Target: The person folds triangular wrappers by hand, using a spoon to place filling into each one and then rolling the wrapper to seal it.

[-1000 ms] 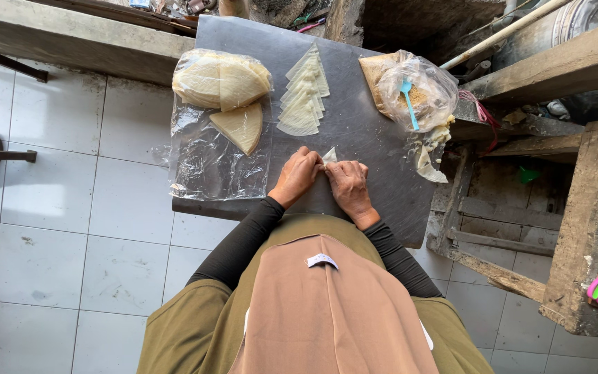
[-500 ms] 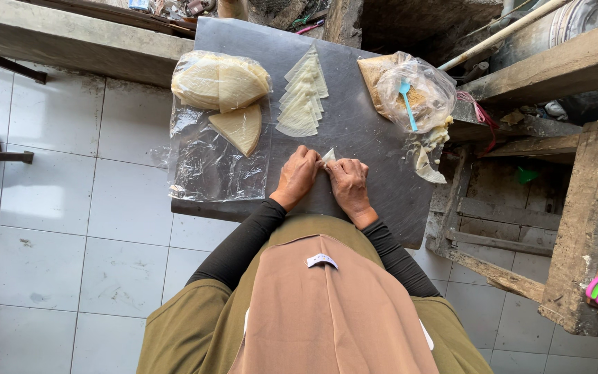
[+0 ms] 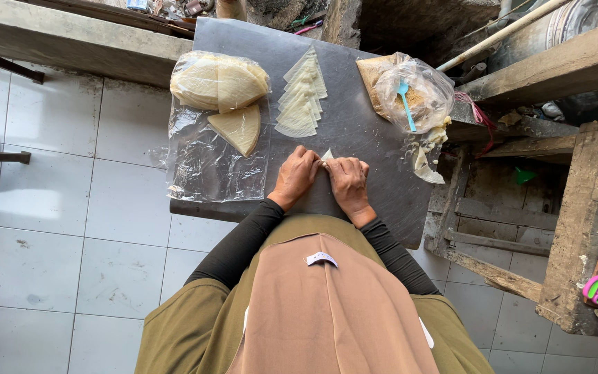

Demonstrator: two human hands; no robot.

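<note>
My left hand (image 3: 297, 174) and my right hand (image 3: 347, 182) sit side by side on a grey board (image 3: 354, 131), fingers curled together over a small pale pastry sheet (image 3: 327, 154). Only a white corner of the sheet pokes out between my fingertips; the remainder is hidden. Just beyond my hands lies a fanned row of pale triangular wrappers (image 3: 302, 104). To their left, a stack of wrappers (image 3: 217, 82) rests in a clear plastic bag (image 3: 209, 166), with one wedge (image 3: 237, 128) lying outside the stack.
A clear bag of crumbly filling (image 3: 417, 93) with a light blue spoon (image 3: 405, 104) sits at the board's right. Wooden beams (image 3: 576, 221) and a frame stand to the right. White floor tiles (image 3: 70, 208) spread on the left. Green-pink scissors (image 3: 596, 285) lie at far right.
</note>
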